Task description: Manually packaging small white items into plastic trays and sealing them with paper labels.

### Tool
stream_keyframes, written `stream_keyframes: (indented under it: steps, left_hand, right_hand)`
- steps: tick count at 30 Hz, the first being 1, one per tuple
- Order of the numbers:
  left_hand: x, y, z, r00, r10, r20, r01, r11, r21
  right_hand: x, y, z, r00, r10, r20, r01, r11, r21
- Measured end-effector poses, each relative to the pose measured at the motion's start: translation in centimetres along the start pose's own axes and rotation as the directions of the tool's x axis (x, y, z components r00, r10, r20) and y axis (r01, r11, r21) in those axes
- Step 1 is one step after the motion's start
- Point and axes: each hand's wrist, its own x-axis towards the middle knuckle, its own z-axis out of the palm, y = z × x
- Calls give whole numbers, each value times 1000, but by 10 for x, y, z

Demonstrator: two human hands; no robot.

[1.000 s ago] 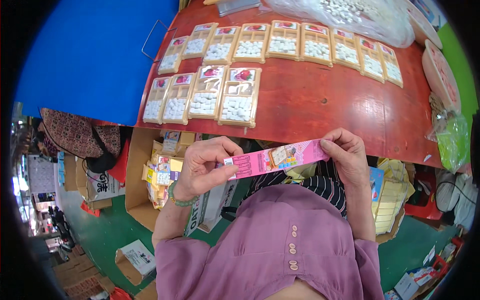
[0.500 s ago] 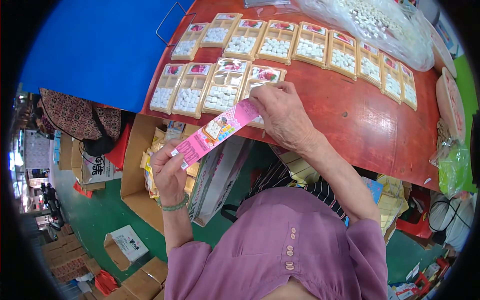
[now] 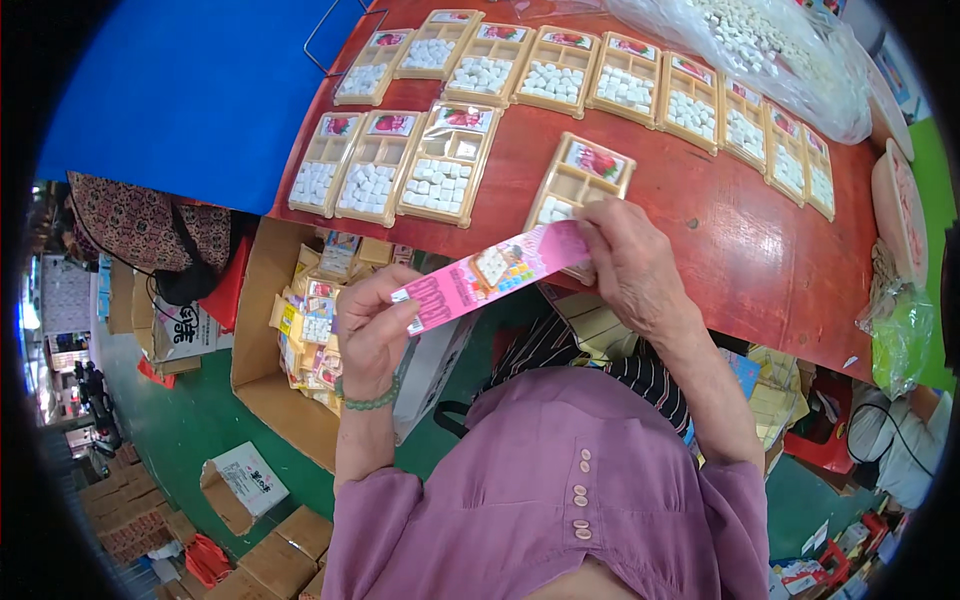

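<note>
A long pink printed card strip (image 3: 490,275) stretches between my two hands in front of the red table's near edge. My left hand (image 3: 375,325) pinches its lower left end between thumb and fingers. At the strip's other end my right hand (image 3: 640,260) is closed, its fingers also over the near right side of a beige compartment tray (image 3: 575,187). That tray has a strawberry picture at its far end and white cubes below; the strip and hand hide its near part. Whether the right fingers grip the tray too, I cannot tell.
Several similar trays (image 3: 440,172) with white cubes stand in two rows on the red table (image 3: 720,245). A clear plastic bag (image 3: 770,60) of white pieces lies at the far right. Below the table's left edge, an open carton (image 3: 265,375) holds packed trays.
The tray at the right end of the near row has slid right, apart from its neighbours. My right hand has moved right with it, and the pink strip and left hand have followed.
</note>
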Motion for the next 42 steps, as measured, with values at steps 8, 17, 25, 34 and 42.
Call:
stream_keyframes:
  steps: [8, 17, 25, 34, 42]
  left_hand:
    - [35, -15, 52, 991, -102, 82, 93, 990, 110]
    - [88, -40, 79, 990, -131, 58, 105, 940, 326]
    - [124, -48, 86, 971, -195, 136, 88, 826, 557]
    - [131, -49, 86, 949, -277, 149, 171, 852, 495]
    - [132, -51, 88, 945, -293, 144, 193, 857, 478]
  right_hand:
    - [-30, -2, -35, 898, 439, 9, -418, 848, 327]
    - [-40, 26, -54, 770, 619, -156, -435, 688, 581]
    - [-43, 35, -55, 643, 764, -45, -516, 476, 712]
    - [-41, 38, -56, 616, 787, -17, -556, 451, 698]
    - [-40, 40, -56, 608, 794, -27, -565, 456, 688]
